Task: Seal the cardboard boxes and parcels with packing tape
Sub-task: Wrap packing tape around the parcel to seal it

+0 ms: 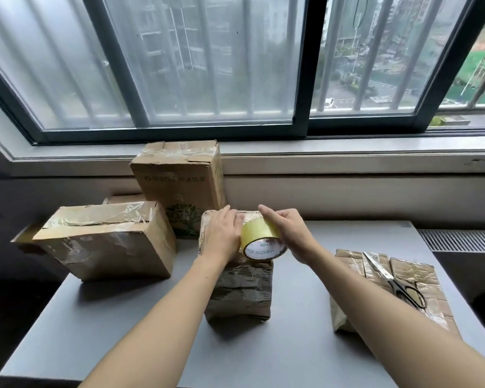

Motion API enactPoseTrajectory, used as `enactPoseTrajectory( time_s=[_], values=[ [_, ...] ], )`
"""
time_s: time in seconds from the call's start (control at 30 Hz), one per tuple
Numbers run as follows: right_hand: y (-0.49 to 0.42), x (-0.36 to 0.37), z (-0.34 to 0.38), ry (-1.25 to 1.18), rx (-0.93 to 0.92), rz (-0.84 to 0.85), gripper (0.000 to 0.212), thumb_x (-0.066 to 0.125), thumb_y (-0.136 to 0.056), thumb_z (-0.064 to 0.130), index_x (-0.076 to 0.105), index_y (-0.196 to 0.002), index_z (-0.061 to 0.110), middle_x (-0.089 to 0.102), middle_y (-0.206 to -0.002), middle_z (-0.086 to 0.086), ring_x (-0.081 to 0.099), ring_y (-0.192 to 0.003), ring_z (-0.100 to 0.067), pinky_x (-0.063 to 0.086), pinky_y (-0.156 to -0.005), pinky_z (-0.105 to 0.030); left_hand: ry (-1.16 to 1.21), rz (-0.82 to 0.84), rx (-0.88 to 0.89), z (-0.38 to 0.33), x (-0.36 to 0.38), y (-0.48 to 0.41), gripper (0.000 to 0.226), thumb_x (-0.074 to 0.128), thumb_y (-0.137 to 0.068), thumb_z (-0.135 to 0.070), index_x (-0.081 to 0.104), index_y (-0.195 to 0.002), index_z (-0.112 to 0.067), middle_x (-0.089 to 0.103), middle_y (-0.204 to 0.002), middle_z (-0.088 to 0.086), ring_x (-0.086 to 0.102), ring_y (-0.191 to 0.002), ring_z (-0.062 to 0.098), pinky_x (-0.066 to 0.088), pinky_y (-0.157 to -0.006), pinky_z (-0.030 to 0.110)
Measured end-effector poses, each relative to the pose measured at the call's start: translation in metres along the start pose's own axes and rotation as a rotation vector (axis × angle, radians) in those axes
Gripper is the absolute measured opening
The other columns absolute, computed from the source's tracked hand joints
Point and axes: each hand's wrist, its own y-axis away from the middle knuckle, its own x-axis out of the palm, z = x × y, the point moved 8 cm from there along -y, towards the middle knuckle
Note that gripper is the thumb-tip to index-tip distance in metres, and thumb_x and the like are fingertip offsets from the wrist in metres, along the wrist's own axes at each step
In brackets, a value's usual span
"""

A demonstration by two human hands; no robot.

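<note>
**Desk:** What is nearest the lens?

**Photographer:** A grey table (118, 345), with two bare forearms reaching across it from the bottom edge. Between them stands a brown parcel (241, 287), upright at mid-table and wrapped in crinkled clear tape.

**Desk:** And to the right?

**Photographer:** A flat parcel (420, 271) lies on the table, well apart from the upright one. Black-handled scissors (395, 281) rest on top of it with the blades closed.

**Desk:** The hands?

**Photographer:** The left hand (221, 236) lies on top of the upright parcel, palm down and fingers straight, holding nothing. The right hand (289, 233) grips a yellowish tape roll (259, 233), fingers curled over its far side and thumb up. The roll sits at the parcel's top, just beside the left hand's fingertips. Its core reads "MADE IN CHINA". I cannot tell whether a strip is drawn out.

**Desk:** Further back?

**Photographer:** On the left sits a wide cardboard box (109, 247), tilted, with loose tape across its top. Behind it is a tall box (179, 186) printed with a green tree, standing against the wall under the window sill (347, 152). A dark-framed window (300, 79) with bars shows apartment blocks and a street below.
</note>
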Motion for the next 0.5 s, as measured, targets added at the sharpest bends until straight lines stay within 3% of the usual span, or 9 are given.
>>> enactPoseTrajectory(
  time_s=[0.07, 0.17, 0.23, 0.33, 0.5],
  values=[
    [0.006, -0.005, -0.022, -0.175, 0.11, -0.064, 0.051, 0.068, -0.083, 0.056, 0.061, -0.069, 0.007, 0.047, -0.066, -0.009, 0.043, -0.059, -0.019, 0.032, -0.056, -0.031, -0.019, -0.007, -0.006, 0.003, 0.004, 0.004, 0.041, 0.033, -0.107, -0.034, 0.06, -0.131, -0.014, 0.047, -0.15, 0.012, 0.033, -0.143, 0.022, 0.016, -0.119, 0.034],
    [0.006, 0.004, -0.033, -0.308, 0.196, -0.092, 0.039, 0.065, -0.094, 0.039, 0.068, -0.073, 0.007, 0.057, -0.069, -0.008, 0.053, -0.064, -0.021, 0.039, -0.062, -0.031, -0.142, 0.051, -0.009, 0.013, 0.007, 0.005, 0.045, 0.03, -0.107, -0.033, 0.048, -0.143, -0.013, 0.036, -0.156, 0.011, 0.027, -0.146, 0.024, 0.011, -0.121, 0.035],
    [-0.002, 0.01, -0.01, -0.134, 0.111, -0.051, 0.045, 0.063, -0.096, 0.031, 0.052, -0.055, 0.015, 0.042, -0.058, -0.003, 0.038, -0.054, -0.017, 0.029, -0.054, -0.03, -0.25, 0.082, 0.003, 0.018, 0.008, 0.004, 0.051, 0.026, -0.105, -0.034, 0.036, -0.151, -0.015, 0.027, -0.161, 0.009, 0.021, -0.149, 0.025, 0.007, -0.121, 0.034],
    [-0.006, -0.008, 0.028, 0.202, -0.032, -0.054, 0.057, 0.058, -0.093, 0.027, 0.026, -0.047, 0.023, 0.021, -0.053, 0.0, 0.018, -0.05, -0.016, 0.015, -0.048, -0.031, -0.219, 0.073, -0.051, 0.016, 0.008, 0.003, 0.051, 0.032, -0.105, -0.039, 0.039, -0.151, -0.016, 0.029, -0.161, 0.008, 0.022, -0.149, 0.024, 0.006, -0.119, 0.034],
    [-0.001, -0.034, 0.015, 0.564, -0.028, -0.034, 0.053, 0.056, -0.088, 0.026, 0.025, -0.045, 0.017, 0.021, -0.047, 0.004, 0.019, -0.048, -0.014, 0.021, -0.049, -0.032, -0.24, 0.099, -0.055, 0.014, 0.009, 0.007, 0.059, 0.029, -0.104, -0.051, 0.038, -0.151, -0.016, 0.027, -0.162, 0.006, 0.019, -0.15, 0.022, 0.006, -0.12, 0.034]
  ],
)
